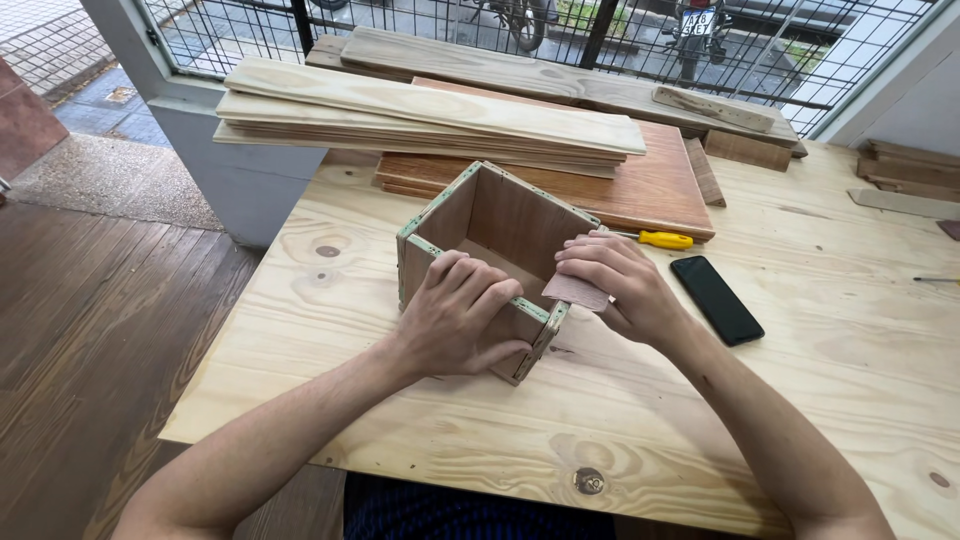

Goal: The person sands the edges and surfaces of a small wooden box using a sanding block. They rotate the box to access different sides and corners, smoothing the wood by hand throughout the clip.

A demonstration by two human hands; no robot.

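Note:
An open-topped square wooden box (505, 220) with green-tinted plywood edges stands on the pale pine table (700, 400). My left hand (455, 315) grips the box's near wall, fingers hooked over its top edge. My right hand (615, 285) presses a small brown piece of sandpaper (578, 291) against the box's near right corner.
A black phone (716, 299) lies face up right of my right hand. A yellow-handled screwdriver (662, 240) rests behind it. Stacked planks (430, 115) and a reddish board (655, 185) fill the table's far side. A wire-mesh window runs behind. The table's left edge drops to wood flooring.

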